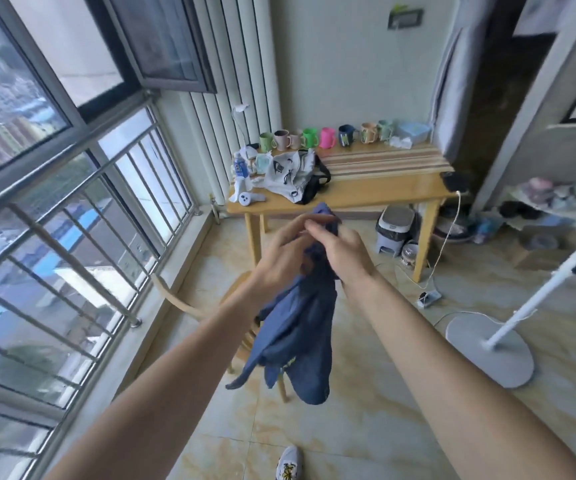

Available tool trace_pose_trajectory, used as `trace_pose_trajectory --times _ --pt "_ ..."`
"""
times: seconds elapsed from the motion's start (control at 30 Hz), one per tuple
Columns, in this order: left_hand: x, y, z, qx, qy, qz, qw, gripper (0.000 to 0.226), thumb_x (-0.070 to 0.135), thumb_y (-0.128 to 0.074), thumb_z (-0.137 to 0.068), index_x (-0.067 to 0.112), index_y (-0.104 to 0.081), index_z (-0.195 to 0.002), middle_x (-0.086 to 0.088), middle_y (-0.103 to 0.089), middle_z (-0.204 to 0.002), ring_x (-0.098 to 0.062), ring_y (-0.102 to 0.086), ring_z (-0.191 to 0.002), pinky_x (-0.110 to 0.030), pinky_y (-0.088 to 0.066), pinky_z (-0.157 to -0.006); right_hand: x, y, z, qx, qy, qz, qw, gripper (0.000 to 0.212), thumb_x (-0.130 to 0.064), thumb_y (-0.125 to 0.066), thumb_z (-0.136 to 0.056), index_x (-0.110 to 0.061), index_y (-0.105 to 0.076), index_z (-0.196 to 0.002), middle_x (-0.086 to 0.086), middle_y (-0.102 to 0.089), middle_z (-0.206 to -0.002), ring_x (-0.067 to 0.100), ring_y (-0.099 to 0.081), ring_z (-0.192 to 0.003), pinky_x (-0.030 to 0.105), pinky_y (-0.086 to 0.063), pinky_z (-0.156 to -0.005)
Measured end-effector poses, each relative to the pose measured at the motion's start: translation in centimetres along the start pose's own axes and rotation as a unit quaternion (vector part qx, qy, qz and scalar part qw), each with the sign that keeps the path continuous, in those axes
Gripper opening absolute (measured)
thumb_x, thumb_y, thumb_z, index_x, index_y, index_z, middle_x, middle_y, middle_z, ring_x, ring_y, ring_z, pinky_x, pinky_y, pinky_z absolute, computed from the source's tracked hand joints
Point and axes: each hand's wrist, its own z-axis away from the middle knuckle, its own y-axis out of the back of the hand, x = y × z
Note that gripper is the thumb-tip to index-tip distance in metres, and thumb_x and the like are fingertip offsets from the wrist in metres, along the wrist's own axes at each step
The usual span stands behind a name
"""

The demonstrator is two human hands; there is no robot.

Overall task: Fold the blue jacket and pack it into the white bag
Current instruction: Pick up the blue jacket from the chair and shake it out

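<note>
Gripping the blue jacket [300, 327] bunched at its top, your left hand [281, 254] and right hand [343, 252] dangle it before the surface [383, 192] bearing the white bag [288, 174]

Blue jacket [300, 327]: top bunched, hidden between both hands | wooden chair [189, 306]: mostly behind arm and cloth | shoe [289, 464]: cut by bottom edge

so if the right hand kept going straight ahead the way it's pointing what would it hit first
Probably the white bag on the wooden table. The right hand, gripping the blue jacket, points up and forward toward it; depth is unclear.
</note>
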Motion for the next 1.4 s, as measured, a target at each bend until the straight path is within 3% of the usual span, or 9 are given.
trace_pose_trajectory --times 0.2,0.33,0.43,0.53,0.67,0.8,0.93,1.17,1.4 --pt "5.7 -6.0 4.0 -0.042 -0.037 -0.030 0.998 0.053 0.001 -0.050 -0.085 0.032 -0.060 -0.126 -0.024 -0.074 -0.083 -0.032 -0.069 -0.066 -0.049 -0.061 -0.081 -4.2 7.9 4.9 0.056 -0.004 0.027 0.998 0.020 -0.015 -0.058 -0.091 -0.024 -0.075 -0.084 0.016 -0.077 -0.103 0.040 -0.070 -0.105 0.057 -0.052 -0.101" --pt "8.0 -8.3 3.7 -0.007 -0.184 -0.191 0.964 0.055 0.002 -0.054 -0.083 0.030 -0.056 -0.130 -0.003 -0.076 -0.099 -0.018 -0.072 -0.095 -0.043 -0.056 -0.093 -7.9 12.8 8.8 0.004 0.033 0.053 0.998 0.033 -0.002 -0.048 -0.100 -0.017 -0.073 -0.085 0.001 -0.077 -0.077 0.023 -0.072 -0.081 0.031 -0.054 -0.079" --pt "10.1 -10.6 3.7 -0.142 -0.274 -0.263 0.914 0.083 -0.003 -0.059 -0.072 0.026 -0.042 -0.148 0.002 -0.057 -0.139 -0.012 -0.050 -0.132 -0.033 -0.042 -0.112 -10.2 15.3 11.0 -0.038 0.064 0.124 0.990 0.035 0.001 -0.045 -0.099 -0.018 -0.075 -0.096 -0.002 -0.080 -0.091 0.011 -0.075 -0.089 0.021 -0.056 -0.082" --pt "11.1 -13.2 3.3 -0.204 -0.282 -0.284 0.893 0.082 -0.002 -0.063 -0.069 0.019 -0.041 -0.145 -0.002 -0.062 -0.130 -0.016 -0.058 -0.122 -0.034 -0.050 -0.100 -11.1 16.5 12.5 -0.020 0.108 0.249 0.962 0.033 -0.007 -0.047 -0.094 -0.021 -0.075 -0.102 0.000 -0.078 -0.111 0.019 -0.068 -0.113 0.034 -0.048 -0.104" --pt "11.7 -13.6 1.8 -0.110 -0.256 -0.372 0.885 0.042 0.003 -0.065 -0.073 0.017 -0.066 -0.113 -0.003 -0.073 -0.099 -0.022 -0.066 -0.091 -0.037 -0.053 -0.079 -11.0 19.0 14.4 0.042 0.176 0.475 0.861 0.014 -0.007 -0.048 -0.091 -0.011 -0.058 -0.100 0.014 -0.068 -0.094 0.035 -0.062 -0.091 0.045 -0.048 -0.078" --pt "12.6 -12.4 1.5 -0.077 -0.244 -0.393 0.884 0.026 -0.003 -0.061 -0.072 0.011 -0.075 -0.088 -0.005 -0.072 -0.078 -0.019 -0.059 -0.074 -0.010 -0.040 -0.060 -9.8 23.2 15.0 0.106 0.142 0.571 0.801 0.024 -0.001 -0.057 -0.083 -0.025 -0.055 -0.084 0.001 -0.064 -0.085 0.028 -0.057 -0.082 0.035 -0.043 -0.060" --pt "13.5 -9.8 1.2 -0.026 -0.242 -0.419 0.875 0.017 0.003 -0.063 -0.067 0.014 -0.074 -0.075 -0.008 -0.067 -0.069 -0.025 -0.060 -0.071 -0.025 -0.043 -0.057 -8.1 26.8 14.7 0.166 0.066 0.616 0.767 0.017 -0.005 -0.055 -0.084 -0.018 -0.065 -0.078 0.004 -0.065 -0.077 0.037 -0.062 -0.087 0.036 -0.044 -0.060" --pt "13.3 -3.2 0.3 0.024 -0.193 -0.499 0.845 0.023 0.036 -0.068 -0.066 0.031 -0.050 -0.053 0.006 -0.051 -0.057 -0.015 -0.052 -0.059 -0.031 -0.044 -0.056 -9.0 29.9 12.6 0.307 0.037 0.554 0.773 0.030 0.003 -0.048 -0.082 -0.022 -0.062 -0.076 0.023 -0.068 -0.096 0.040 -0.053 -0.081 0.039 -0.040 -0.066" --pt "12.1 0.7 -2.8 0.125 -0.165 -0.581 0.787 0.012 0.024 -0.063 -0.077 0.023 -0.071 -0.085 -0.007 -0.070 -0.079 -0.037 -0.063 -0.080 -0.040 -0.053 -0.064 -13.4 26.6 10.0 0.351 0.103 0.477 0.799 0.039 0.006 -0.043 -0.080 -0.014 -0.073 -0.095 0.016 -0.071 -0.098 0.037 -0.055 -0.089 0.037 -0.043 -0.073"
